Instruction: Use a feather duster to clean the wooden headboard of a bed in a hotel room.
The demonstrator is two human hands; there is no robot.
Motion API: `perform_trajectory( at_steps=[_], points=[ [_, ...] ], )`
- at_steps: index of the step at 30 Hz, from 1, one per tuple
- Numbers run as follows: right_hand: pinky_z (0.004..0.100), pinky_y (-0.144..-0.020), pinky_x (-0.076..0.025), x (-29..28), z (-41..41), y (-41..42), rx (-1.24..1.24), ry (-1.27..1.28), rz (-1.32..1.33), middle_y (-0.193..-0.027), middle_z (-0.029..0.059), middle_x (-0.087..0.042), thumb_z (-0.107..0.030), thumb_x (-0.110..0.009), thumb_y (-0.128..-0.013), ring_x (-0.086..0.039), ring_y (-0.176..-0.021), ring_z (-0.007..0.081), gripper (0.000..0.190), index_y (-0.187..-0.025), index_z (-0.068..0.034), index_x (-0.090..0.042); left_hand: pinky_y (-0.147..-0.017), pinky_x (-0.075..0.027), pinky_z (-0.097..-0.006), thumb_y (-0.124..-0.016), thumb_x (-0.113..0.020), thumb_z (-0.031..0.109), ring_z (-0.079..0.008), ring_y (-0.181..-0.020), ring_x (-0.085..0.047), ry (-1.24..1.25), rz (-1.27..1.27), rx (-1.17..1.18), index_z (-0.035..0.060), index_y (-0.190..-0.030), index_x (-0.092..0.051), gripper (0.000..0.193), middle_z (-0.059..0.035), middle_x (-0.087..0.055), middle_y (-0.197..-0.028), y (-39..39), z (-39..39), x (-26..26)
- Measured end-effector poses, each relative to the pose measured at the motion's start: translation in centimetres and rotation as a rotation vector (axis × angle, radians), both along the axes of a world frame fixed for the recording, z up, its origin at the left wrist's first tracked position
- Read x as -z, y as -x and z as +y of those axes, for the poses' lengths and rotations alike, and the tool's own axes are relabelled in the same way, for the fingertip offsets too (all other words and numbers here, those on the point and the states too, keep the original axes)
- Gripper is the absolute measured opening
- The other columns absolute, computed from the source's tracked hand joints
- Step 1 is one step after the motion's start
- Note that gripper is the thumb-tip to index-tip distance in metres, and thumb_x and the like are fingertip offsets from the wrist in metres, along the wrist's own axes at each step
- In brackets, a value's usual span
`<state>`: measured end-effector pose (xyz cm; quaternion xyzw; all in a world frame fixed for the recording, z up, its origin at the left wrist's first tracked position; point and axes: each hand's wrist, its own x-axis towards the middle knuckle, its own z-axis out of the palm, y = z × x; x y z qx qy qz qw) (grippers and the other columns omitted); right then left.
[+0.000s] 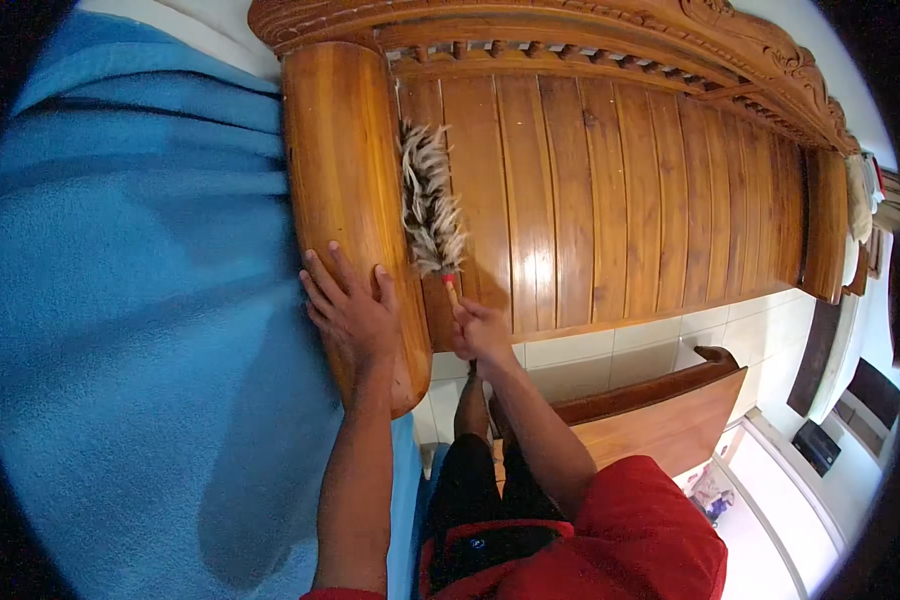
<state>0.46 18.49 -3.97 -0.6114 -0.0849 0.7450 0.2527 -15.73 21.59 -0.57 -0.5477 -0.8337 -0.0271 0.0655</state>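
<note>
A feather duster with grey-brown and white feathers lies along the slatted seat of a carved wooden bench, beside the inner edge of its left armrest. My right hand is closed around the duster's wooden handle, below a red collar, near the seat's front edge. My left hand rests on the broad, rounded wooden armrest, fingers spread, holding nothing. The feathers touch or nearly touch the slats; which of the two, I cannot tell.
Blue fabric spreads left of the armrest. A carved backrest runs along the far side. Near my legs, a wooden table stands over the tiled floor. Folded cloths lie past the bench's far armrest.
</note>
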Motion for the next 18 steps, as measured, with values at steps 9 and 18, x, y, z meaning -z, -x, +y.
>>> perform_trajectory(
  at_steps=[9, 18],
  points=[
    [0.0227, -0.038, -0.023, 3.2, 9.9, 3.1, 0.214, 0.044, 0.304, -0.069, 0.0017, -0.049, -0.003, -0.044, -0.093, -0.033, -0.047, 0.0087, 0.009, -0.093, -0.008, -0.052, -0.097, -0.04, -0.0581, -0.092, -0.054, 0.041, -0.044, -0.133, -0.036, -0.032, 0.022, 0.027, 0.0118, -0.148, -0.034, 0.066, -0.0189, -0.029, -0.152, -0.2, 0.2, -0.1],
    [0.0248, -0.04, -0.028, 8.7, 10.1, 3.1, 0.095, -0.594, -0.383, -0.063, -0.0009, -0.045, -0.011, -0.045, -0.098, -0.038, -0.051, 0.0073, 0.016, -0.093, -0.004, -0.058, -0.096, -0.04, -0.0584, -0.092, -0.053, 0.042, -0.0441, -0.133, -0.036, -0.044, 0.004, 0.018, 0.0111, -0.148, -0.034, 0.067, -0.019, -0.029, -0.152, -1.0, 0.4, 0.4]
  ],
)
